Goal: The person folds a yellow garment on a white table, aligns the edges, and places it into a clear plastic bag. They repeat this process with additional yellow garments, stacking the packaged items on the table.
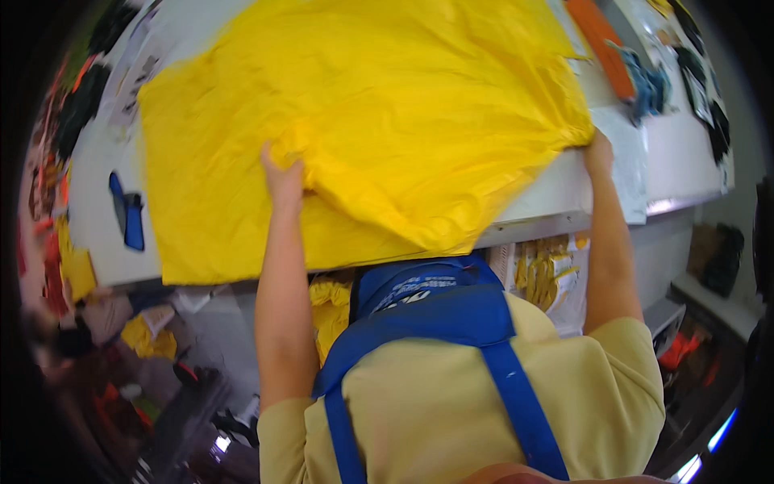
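A large, thin, wrinkled yellow fabric sheet [419,105] spreads over the white table [129,234]. Its near side is partly lifted and folded, and part of it hangs at the front edge. My left hand [284,179] is closed on a bunched part of the sheet, left of the middle. Farther right, my right hand [597,155] grips the sheet's right corner near the table edge. The fingers of my right hand are partly hidden by the fabric and blurred.
A blue and black object [129,214] lies on the table at left. An orange strip [601,40] and a blue-grey cloth item [645,85] are at the upper right. Below the table stands a container of yellow pieces [544,278]; more yellow fabric [329,310] lies beneath.
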`<state>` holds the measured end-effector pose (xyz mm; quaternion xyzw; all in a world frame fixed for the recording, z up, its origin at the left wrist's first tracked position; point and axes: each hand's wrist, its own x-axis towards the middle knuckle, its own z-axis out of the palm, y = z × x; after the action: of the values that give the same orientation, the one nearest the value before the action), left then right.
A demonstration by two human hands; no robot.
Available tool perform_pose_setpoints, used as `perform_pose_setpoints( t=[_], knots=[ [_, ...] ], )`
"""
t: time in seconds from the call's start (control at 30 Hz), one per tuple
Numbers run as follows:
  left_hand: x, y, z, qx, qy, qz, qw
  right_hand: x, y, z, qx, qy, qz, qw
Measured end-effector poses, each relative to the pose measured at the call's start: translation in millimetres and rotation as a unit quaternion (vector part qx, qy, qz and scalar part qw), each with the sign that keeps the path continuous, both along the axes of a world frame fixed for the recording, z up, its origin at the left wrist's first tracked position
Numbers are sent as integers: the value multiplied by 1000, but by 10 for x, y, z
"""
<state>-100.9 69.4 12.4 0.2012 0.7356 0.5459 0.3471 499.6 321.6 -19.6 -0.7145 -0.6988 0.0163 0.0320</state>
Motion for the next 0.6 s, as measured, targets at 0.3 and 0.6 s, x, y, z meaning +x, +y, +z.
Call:
perform_pose_setpoints(
  t=[0.3,0.6],
  knots=[
    [581,-233,1305,218,-104,-120,963,505,-634,-45,-11,334,-169,927],
    [646,-236,1698,192,-181,-150,953,-3450,-2045,2092,-191,701,47,686]
  ],
)
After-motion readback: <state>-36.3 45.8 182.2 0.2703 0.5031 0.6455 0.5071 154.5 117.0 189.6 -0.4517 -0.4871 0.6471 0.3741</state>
